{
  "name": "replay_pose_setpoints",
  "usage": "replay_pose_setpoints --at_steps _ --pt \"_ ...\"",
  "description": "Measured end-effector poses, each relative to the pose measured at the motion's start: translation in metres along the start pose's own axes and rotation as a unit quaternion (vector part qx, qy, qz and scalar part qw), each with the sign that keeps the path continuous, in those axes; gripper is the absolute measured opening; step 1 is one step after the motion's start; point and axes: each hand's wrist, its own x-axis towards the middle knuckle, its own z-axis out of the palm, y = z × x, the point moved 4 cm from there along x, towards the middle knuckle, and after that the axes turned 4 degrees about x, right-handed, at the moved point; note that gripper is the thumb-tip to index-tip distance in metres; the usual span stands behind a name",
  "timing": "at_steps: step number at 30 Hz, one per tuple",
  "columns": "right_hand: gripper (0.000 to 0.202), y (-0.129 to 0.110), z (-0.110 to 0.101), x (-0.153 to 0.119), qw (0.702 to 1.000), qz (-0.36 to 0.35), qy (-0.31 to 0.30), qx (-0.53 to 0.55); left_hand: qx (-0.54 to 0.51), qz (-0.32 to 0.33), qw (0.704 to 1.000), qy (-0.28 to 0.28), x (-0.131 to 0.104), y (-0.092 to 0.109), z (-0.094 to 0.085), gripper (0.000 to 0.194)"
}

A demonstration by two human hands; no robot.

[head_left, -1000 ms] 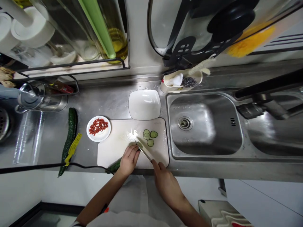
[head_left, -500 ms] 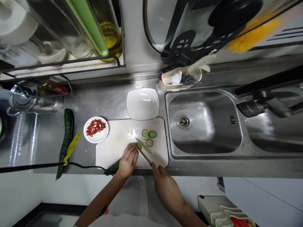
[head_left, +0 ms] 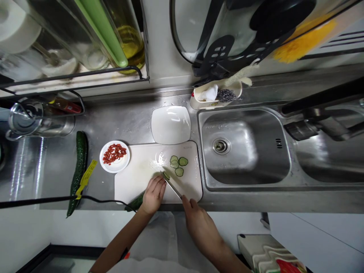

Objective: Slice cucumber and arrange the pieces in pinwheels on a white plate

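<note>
Cucumber being cut (head_left: 135,202): lies on the cutting board (head_left: 136,159), lower centre of the frame, its left end at the board's near edge. Left hand (head_left: 153,193): gripping it from above, fingers bunched close to the blade, apparently to keep it from rolling. Right hand (head_left: 200,223): closed round the handle of the knife (head_left: 173,187), whose blade slants to the upper left across the cucumber's cut end. This grip appears to give control of the blade, though the left fingertips leave little margin.

Cucumber slices (head_left: 183,161) lie flat to the right of the blade, partly overlapping, apart from the left hand. The white plate (head_left: 170,125) sits against the board's far edge, within easy reach. At the board's upper left corner stands a small dish (head_left: 127,161) of red berries (head_left: 113,152), somewhat exposed to a stray left elbow.

Further left, a whole cucumber (head_left: 78,170) bears a yellow tag (head_left: 90,170). A black cord (head_left: 99,198) crosses the view over both cucumbers; contact cannot be determined. The sink (head_left: 241,182) adjoins on the right.
</note>
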Motion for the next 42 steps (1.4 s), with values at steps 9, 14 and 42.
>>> replay_pose_setpoints --at_steps 9,14,42 --pt "0.049 0.000 -0.006 0.003 1.000 -0.017 -0.002 -0.001 0.005 0.006 1.000 0.004 -0.001 -0.001 0.001 0.027" --pt "0.046 -0.001 -0.007 0.006 1.000 -0.024 -0.011 -0.002 -0.005 0.002 1.000 0.005 -0.001 -0.001 0.001 0.026" --pt "0.033 -0.008 -0.007 0.026 1.000 -0.026 0.004 -0.003 0.002 0.002 1.000 0.003 -0.003 -0.003 0.003 0.029"
